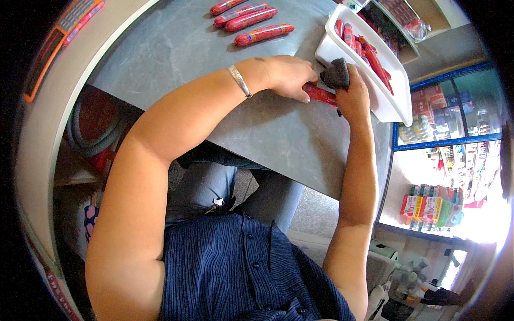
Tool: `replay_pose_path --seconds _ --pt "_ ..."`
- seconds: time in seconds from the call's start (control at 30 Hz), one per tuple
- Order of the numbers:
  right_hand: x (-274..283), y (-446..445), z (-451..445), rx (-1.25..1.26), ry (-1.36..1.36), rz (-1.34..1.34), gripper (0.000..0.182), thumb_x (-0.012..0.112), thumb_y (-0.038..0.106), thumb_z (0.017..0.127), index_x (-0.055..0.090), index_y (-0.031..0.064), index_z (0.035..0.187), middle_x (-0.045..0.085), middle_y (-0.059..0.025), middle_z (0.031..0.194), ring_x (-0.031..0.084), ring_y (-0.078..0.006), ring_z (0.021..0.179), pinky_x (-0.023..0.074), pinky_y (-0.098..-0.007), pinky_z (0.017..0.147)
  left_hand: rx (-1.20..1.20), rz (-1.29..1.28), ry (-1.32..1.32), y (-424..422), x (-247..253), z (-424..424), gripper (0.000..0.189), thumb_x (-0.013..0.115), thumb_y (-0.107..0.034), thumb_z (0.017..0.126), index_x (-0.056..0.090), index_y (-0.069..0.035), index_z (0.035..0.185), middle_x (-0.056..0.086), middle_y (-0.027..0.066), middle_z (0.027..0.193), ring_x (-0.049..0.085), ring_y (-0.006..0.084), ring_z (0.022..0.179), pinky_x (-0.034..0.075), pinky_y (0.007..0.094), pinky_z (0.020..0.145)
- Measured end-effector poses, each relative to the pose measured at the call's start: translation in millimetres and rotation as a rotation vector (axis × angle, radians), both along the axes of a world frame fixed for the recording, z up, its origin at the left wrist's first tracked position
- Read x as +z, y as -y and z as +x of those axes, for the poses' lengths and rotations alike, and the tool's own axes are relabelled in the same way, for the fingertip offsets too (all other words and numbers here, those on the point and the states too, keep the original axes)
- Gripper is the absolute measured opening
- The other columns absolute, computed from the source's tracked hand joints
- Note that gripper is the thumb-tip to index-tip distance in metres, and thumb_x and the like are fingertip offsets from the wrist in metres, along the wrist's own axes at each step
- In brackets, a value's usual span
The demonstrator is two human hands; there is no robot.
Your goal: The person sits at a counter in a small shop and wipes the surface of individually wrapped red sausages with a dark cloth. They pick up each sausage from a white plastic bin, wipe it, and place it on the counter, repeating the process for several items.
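Observation:
Over the grey tabletop [265, 132], my left hand [291, 78] grips one end of a red plastic-wrapped sausage [320, 94]. My right hand [356, 92] holds a bunched dark grey cloth [338, 74] and closes around the sausage's other end. Part of the sausage is hidden by my fingers. Just beyond my right hand, a white plastic tub [387, 110] contains several more red wrapped sausages [373, 60]. At the far side of the table, a wrapped sausage [263, 35] lies nearest, with several others roughly parallel behind it.
A blue-framed glass display case [445, 108] with packaged goods stands to the right. Below it are shrink-wrapped multipacks [423, 206] and a small fan [411, 273]. A pale curved ledge [80, 92] runs along the left. A coiled grey hose [86, 136] sits under the table's left side.

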State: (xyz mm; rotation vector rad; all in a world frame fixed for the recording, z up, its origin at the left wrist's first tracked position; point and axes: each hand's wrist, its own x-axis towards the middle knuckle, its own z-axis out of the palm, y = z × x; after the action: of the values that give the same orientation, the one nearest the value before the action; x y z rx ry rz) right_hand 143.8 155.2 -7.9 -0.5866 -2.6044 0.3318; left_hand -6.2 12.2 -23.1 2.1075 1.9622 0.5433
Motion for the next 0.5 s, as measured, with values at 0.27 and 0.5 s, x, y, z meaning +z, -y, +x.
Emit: replay_pose_path --seconds 0.27,0.5 --pt "-6 11 -2 0.210 0.036 -0.139 0.044 0.062 0.011 0.077 0.053 0.0063 0.120 0.061 -0.0213 0.116 0.055 -0.0421 0.111 0.0434 -0.0454 0.093 0.009 -0.056 -0.005 -1 6 3 0.039 0.070 -0.031 0.080 0.063 0.001 0.100 0.060 0.0184 0.105 0.059 0.0372 0.100 0.047 0.0429 0.089" --pt "-15 -13 -1 0.108 -0.131 -0.219 0.045 0.063 0.009 0.078 0.054 0.0052 0.121 0.064 -0.0220 0.108 0.060 -0.0370 0.106 0.0445 -0.0407 0.093 -0.018 0.116 0.041 -1 -4 2 0.045 0.070 -0.030 0.080 0.058 0.000 0.112 0.059 0.0178 0.109 0.058 0.0361 0.103 0.047 0.0429 0.090"
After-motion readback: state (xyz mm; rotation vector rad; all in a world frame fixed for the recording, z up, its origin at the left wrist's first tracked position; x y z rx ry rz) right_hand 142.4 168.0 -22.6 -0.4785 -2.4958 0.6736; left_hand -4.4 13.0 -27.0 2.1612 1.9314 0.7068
